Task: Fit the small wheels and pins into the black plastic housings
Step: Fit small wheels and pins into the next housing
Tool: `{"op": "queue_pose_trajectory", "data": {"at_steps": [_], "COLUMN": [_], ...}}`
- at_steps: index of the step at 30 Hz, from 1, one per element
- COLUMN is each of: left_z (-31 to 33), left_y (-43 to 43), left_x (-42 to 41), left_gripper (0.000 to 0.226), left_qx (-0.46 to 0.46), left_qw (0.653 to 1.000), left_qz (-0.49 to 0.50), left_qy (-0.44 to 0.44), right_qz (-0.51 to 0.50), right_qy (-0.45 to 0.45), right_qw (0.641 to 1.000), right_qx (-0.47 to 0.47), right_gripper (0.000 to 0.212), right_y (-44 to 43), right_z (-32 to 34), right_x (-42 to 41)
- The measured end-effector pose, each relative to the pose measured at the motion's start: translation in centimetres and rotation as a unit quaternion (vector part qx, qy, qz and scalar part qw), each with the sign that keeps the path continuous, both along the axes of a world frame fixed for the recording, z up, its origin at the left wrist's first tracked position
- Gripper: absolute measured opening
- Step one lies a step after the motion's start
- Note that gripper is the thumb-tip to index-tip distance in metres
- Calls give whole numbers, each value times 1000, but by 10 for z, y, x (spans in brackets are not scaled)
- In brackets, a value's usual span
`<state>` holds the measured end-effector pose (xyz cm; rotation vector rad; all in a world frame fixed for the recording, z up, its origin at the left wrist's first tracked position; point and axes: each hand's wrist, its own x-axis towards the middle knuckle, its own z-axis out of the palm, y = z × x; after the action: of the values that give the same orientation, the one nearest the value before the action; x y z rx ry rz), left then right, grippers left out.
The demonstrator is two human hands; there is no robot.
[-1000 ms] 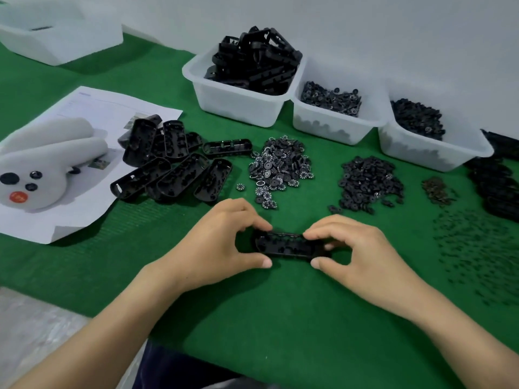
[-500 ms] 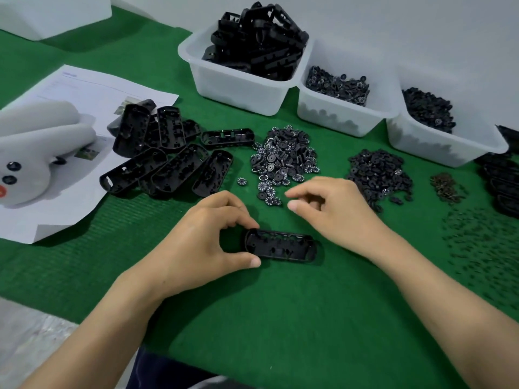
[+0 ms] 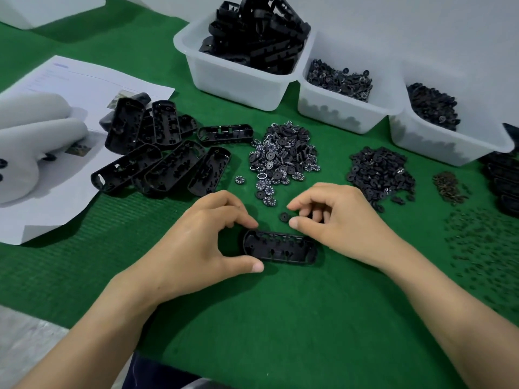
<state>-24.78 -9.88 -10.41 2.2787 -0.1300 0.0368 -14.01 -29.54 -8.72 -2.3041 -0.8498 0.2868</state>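
Note:
A black plastic housing (image 3: 280, 248) lies open side up on the green mat (image 3: 280, 318) in front of me. My left hand (image 3: 196, 240) pinches its left end between thumb and forefinger. My right hand (image 3: 342, 220) hovers just above the housing's right end, with a small black wheel (image 3: 285, 216) pinched at the tips of its thumb and forefinger. Behind the hands lie a pile of white-marked wheels (image 3: 283, 155) and a pile of plain dark wheels (image 3: 382, 172). Small brown pins (image 3: 449, 186) and scattered tiny dark pins (image 3: 483, 242) lie to the right.
Several empty housings (image 3: 157, 158) are heaped at the left, partly on a paper sheet (image 3: 92, 82) beside a white plush toy (image 3: 36, 147). Three white bins stand at the back: one with housings (image 3: 238, 82), two with small parts (image 3: 331, 108) (image 3: 421, 141). More black parts (image 3: 505, 175) sit at the right edge.
My right hand left the housing's right end, reached to the wheel pile, and has come back towards the housing with a wheel. My left hand has stayed on the housing.

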Motion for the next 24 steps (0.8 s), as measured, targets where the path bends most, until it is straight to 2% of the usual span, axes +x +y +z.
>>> {"op": "queue_pose_trajectory", "data": {"at_steps": [6, 9, 12, 15, 24], "left_z": [1, 2, 1, 1, 2], "left_y": [-1, -1, 0, -1, -1], "left_x": [1, 0, 0, 1, 0], "left_gripper": [45, 44, 46, 47, 47], "left_qx": [-1, -2, 0, 1, 6], "left_qw": [1000, 1000, 1000, 1000, 1000], "left_qz": [0, 1, 2, 3, 5], "left_qy": [2, 3, 2, 1, 2], "right_qz": [27, 33, 100, 138, 162], "right_qy": [-14, 22, 9, -9, -61], "right_qw": [999, 999, 994, 990, 984], "right_qx": [-36, 16, 35, 11, -49], "right_gripper": [12, 12, 15, 15, 16], "right_y": [10, 7, 8, 14, 20], "right_z": [3, 7, 12, 13, 14], "right_x": [2, 0, -11, -17, -20]}}
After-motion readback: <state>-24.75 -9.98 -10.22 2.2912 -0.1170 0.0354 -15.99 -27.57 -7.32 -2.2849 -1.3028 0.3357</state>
